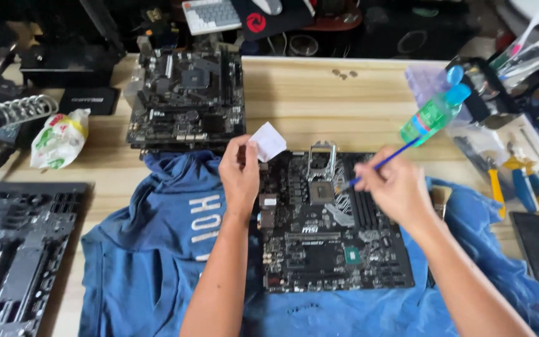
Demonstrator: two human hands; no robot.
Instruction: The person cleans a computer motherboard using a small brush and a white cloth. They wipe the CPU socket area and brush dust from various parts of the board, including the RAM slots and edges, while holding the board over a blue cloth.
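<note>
On the blue cloth (157, 249) at the worktop's (319, 93) near edge lies a black motherboard (325, 243), socket frame (322, 163) raised. Left hand (239, 175) rests at the board's left edge, pinching a small white square (267, 141), possibly folded tissue. Right hand (395, 187) grips a thin blue-handled tool (385, 162), tip beside the open socket (320, 192). Second motherboard (185, 100) sits toward the far edge; pliers (522, 178) by the right edge.

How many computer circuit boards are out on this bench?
3: one on the blue cloth under both hands, one behind it at the table's back, one at the left edge, partly cut off.
</note>
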